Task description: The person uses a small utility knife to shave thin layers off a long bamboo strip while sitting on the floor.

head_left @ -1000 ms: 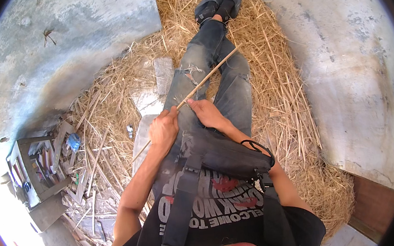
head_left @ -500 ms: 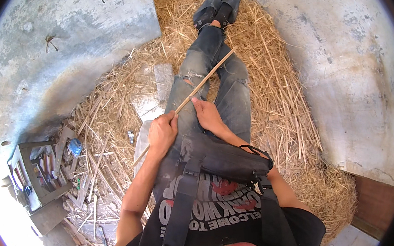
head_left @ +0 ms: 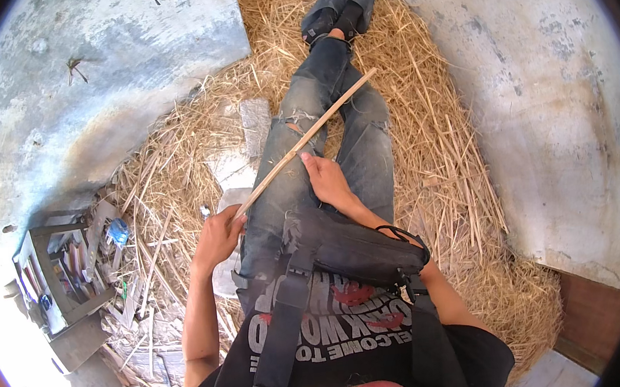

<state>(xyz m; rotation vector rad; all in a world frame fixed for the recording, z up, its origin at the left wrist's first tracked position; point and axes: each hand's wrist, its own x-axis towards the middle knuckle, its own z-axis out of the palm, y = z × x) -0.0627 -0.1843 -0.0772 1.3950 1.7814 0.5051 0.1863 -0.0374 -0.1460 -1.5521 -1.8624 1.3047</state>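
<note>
A thin pale strip of wood or bamboo (head_left: pixel 318 123) slants across my jeans, its far end over the knees. My left hand (head_left: pixel 218 236) is closed round its near end, beside my left thigh. Over my lap my right hand (head_left: pixel 329 183) is closed, its thumb tip close to the middle of the strip. Whatever my right fingers hold is hidden; whether the thumb touches the strip I cannot tell. My legs lie stretched out and crossed at the ankles, in torn jeans (head_left: pixel 368 140).
Straw and shavings (head_left: pixel 432 161) cover the floor around my legs. A flat grey stone block (head_left: pixel 256 128) lies left of my knees. At the left stands a wooden box (head_left: pixel 77 310) of tools, near a crumpled blue plastic piece (head_left: pixel 117 232). Pale walls (head_left: pixel 552 98) rise on both sides.
My left hand has moved down and left, from the strip's middle to its near end. The strip has turned slightly and shows a broader face. My right hand has barely moved.
</note>
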